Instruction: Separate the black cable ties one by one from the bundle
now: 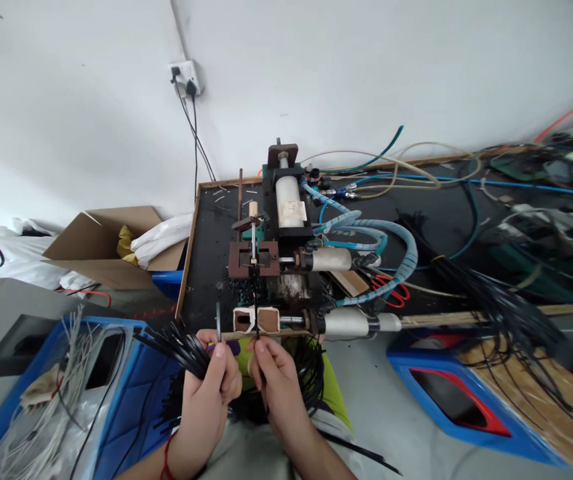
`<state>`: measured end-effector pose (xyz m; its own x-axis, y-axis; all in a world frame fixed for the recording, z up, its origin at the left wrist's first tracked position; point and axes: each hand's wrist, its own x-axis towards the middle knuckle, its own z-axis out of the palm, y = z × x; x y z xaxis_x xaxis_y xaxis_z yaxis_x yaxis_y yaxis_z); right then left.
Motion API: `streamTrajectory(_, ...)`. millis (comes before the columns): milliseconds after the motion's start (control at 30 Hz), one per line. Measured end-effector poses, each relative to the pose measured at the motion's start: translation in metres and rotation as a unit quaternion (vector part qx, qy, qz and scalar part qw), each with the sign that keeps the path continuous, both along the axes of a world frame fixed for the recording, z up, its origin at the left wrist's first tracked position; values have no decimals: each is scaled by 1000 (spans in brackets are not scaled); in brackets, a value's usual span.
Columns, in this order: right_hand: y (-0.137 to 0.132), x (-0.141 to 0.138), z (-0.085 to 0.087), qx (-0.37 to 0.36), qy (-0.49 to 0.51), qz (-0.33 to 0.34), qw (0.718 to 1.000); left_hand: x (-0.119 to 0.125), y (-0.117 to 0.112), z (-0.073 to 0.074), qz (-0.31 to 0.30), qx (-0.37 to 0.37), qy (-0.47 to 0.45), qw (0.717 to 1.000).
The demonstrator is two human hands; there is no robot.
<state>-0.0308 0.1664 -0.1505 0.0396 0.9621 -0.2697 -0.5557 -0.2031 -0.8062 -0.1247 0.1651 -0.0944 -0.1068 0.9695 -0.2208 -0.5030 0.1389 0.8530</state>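
Note:
My left hand is closed around a bundle of black cables, whose ends fan out to the left. One strand stands up past its thumb. Close beside it, my right hand pinches a single thin black cable between thumb and fingers. That cable's end reaches up into the padded clamp at the front edge of a pneumatic machine. Behind the clamp is a brown metal block with a slot, and dark scraps lie in front of it. More black cable hangs below my hands, over the lap.
White air cylinders and blue hoses sit right of the clamp. A tied bundle of black cables hangs over the bench edge. Blue crates stand at left, another blue bin at right. An open cardboard box stands behind.

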Motion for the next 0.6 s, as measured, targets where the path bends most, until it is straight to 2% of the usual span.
streamTrajectory(133,-11,12,8,32,-172,-9,985,0,-4,0,-16,-8,-10,1000)
streamTrajectory(233,-36,49,4,72,-326,6,943,1,-6,-1,-31,-2,-11,999)
streamTrajectory(300,-60,87,-6,53,-451,33,890,2,-7,-3,-39,7,-12,999)
streamTrajectory(333,-72,107,-10,6,-524,45,850,2,-8,-4,-45,10,-11,999)
streamTrajectory(400,-92,143,-13,-153,-647,78,743,4,-10,-9,-62,11,-6,998)
streamTrajectory(433,-98,154,-9,-204,-677,79,702,4,-11,-11,-72,9,-2,997)
streamTrajectory(467,-100,159,-2,-219,-691,63,686,5,-13,-14,-82,8,4,997)
streamTrajectory(500,-97,157,8,-196,-688,35,698,6,-15,-16,-91,8,10,996)
streamTrajectory(567,-82,133,35,-47,-631,-41,774,7,-18,-18,-108,13,33,994)
streamTrajectory(600,-70,115,49,37,-575,-52,816,7,-20,-18,-122,19,51,991)
